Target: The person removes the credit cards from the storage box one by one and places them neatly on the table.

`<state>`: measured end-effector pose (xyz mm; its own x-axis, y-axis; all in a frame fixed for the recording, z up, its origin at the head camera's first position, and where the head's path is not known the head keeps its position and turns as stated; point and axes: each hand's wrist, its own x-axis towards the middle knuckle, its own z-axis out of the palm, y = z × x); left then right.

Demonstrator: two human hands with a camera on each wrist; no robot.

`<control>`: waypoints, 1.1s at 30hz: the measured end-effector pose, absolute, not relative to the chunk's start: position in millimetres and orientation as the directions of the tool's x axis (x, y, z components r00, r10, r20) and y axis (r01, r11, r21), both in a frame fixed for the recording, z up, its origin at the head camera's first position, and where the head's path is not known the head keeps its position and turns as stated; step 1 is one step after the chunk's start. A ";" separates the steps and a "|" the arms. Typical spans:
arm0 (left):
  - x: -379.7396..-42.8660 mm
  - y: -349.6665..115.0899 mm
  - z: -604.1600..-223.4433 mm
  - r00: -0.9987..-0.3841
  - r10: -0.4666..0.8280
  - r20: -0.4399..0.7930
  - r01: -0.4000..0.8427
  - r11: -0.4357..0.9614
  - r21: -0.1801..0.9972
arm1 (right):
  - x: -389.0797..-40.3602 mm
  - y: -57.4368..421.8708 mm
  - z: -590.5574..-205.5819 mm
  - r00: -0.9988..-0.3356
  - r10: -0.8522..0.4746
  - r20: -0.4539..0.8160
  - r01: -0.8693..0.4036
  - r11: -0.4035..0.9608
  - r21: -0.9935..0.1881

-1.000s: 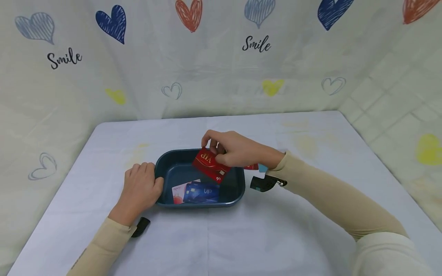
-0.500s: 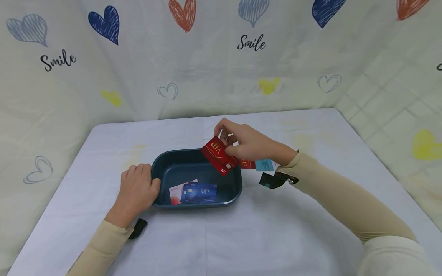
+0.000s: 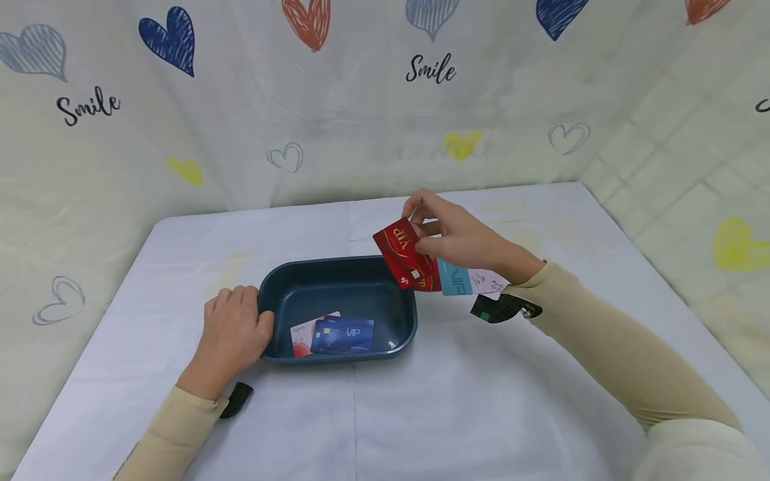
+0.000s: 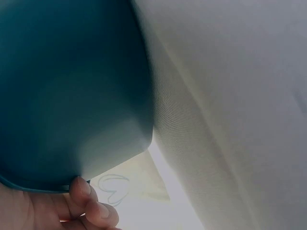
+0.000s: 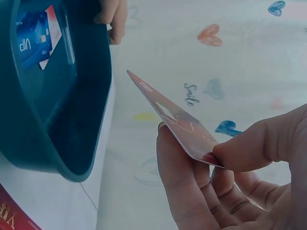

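The head camera shows the right hand (image 3: 460, 230) pinching a red card (image 3: 398, 250) at the tray's far right corner; from above the card overlaps the rim, while the right wrist view shows the two apart. That view also has the thumb on one face and fingertips behind the other, with the card nearly edge-on and its print washed out.

From the head, gold "VIP" reads upside down on it, beside a small chip. The left hand (image 3: 234, 327) is clamped on the left end of the blue tray (image 3: 337, 262); the left wrist view shows two curled fingertips at the lip, the rest of that hand cut off.

Inside the tray, a dark blue card (image 3: 351, 335) marked "VIP" partly covers a pink-and-white card (image 3: 303, 338), whose lettering is too small to read. Right of the tray, a second red card (image 3: 430, 277) is partly hidden by the held one; next come a light blue card (image 3: 455, 277), its sideways letters probably "VIP", and a pale floral card (image 3: 486, 282) partly behind the right wrist. On the backdrop (image 3: 361, 100), "Smile" reads twice; another word is cut off at the right edge.
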<state>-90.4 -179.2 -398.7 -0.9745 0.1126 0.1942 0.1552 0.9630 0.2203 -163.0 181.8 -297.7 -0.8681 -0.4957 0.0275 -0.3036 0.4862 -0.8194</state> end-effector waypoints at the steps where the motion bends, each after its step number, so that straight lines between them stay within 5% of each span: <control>1: -90.3 -179.3 -398.8 -0.974 0.114 0.196 0.157 0.962 0.221 | -162.9 184.3 -298.0 -0.872 -0.488 0.027 -0.294 0.479 -0.827; 33: -91.4 -177.1 -400.7 -0.978 0.104 0.181 0.143 0.965 0.218 | -161.9 259.2 -327.9 -0.963 -0.270 0.018 -0.134 0.416 -0.899</control>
<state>-91.4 -177.1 -400.7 -0.9779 0.1036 0.1815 0.1428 0.9653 0.2185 -161.9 259.2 -327.9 -0.9627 -0.2702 0.0179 -0.1335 0.4163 -0.8993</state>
